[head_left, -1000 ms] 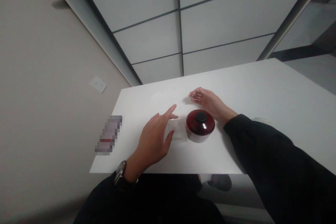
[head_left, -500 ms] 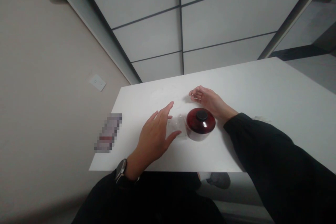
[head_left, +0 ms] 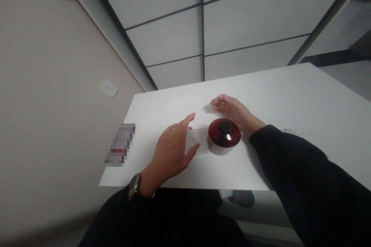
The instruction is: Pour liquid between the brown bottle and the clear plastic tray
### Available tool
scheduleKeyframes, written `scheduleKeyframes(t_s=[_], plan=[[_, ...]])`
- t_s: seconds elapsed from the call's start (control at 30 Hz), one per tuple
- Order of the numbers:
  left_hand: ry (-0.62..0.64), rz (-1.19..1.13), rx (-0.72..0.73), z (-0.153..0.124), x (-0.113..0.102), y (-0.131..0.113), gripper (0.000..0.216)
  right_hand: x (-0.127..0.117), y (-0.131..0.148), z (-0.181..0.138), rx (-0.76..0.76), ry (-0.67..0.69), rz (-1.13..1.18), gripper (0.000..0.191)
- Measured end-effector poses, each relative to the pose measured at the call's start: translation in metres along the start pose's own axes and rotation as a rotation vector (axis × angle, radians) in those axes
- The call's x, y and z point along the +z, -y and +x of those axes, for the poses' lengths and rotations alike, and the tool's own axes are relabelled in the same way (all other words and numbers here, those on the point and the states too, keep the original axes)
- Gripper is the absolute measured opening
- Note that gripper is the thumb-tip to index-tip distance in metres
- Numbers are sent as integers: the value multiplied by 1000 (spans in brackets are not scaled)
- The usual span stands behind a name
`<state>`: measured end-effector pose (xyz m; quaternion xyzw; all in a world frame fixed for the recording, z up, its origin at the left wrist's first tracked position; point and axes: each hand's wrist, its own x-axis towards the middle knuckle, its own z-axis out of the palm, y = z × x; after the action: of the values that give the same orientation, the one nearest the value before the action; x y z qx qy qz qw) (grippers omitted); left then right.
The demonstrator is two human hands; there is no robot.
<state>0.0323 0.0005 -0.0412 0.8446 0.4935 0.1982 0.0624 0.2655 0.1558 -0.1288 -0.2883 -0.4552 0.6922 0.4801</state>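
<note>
A round jar with a dark red lid (head_left: 220, 133), a black knob and a pale lower body stands on the white table. Just left of it lies a clear, squarish see-through container (head_left: 203, 135); its exact kind is hard to make out. My left hand (head_left: 174, 148), a watch on its wrist, is open at the container's left side, thumb near the front and fingers spread behind. Part of the container is hidden by that hand. Behind the jar, my right hand (head_left: 227, 107) rests on its side, fingers loosely bent and apart, holding nothing.
A blurred-out flat object (head_left: 120, 144) lies at the left edge of the white table (head_left: 290, 96). Something small and translucent (head_left: 292, 131) is beside my right sleeve. A wall with a socket (head_left: 109, 88) is at left; panelled white doors (head_left: 162, 48) stand behind.
The view has shifted slightly. My left hand has moved a little closer to the clear container; the right hand and the jar keep their places.
</note>
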Motion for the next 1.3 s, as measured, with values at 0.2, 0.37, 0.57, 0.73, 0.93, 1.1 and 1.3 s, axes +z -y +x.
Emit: scheduleKeyframes(t_s=[0.2, 0.37, 0.57, 0.73, 0.93, 1.1, 1.3], plan=[[21, -4, 9, -1, 0, 0, 80, 1, 1, -1, 8, 1, -3, 44], [10, -6, -2, -1, 1, 1, 81, 1, 1, -2, 5, -1, -16, 43], [-4, 20, -17, 0, 1, 0, 69, 2, 2, -2, 6, -2, -1, 45], [26, 65, 5, 0, -1, -2, 73, 3, 3, -3, 12, -13, -5, 47], [-25, 126, -48, 1, 6, -1, 65, 3, 3, -4, 0, -6, 11, 44], [-5, 86, -54, 0, 6, -3, 72, 5, 5, -4, 15, -2, -13, 47], [-130, 212, -47, -1, 8, -4, 51, 4, 4, -3, 17, -9, 6, 45]])
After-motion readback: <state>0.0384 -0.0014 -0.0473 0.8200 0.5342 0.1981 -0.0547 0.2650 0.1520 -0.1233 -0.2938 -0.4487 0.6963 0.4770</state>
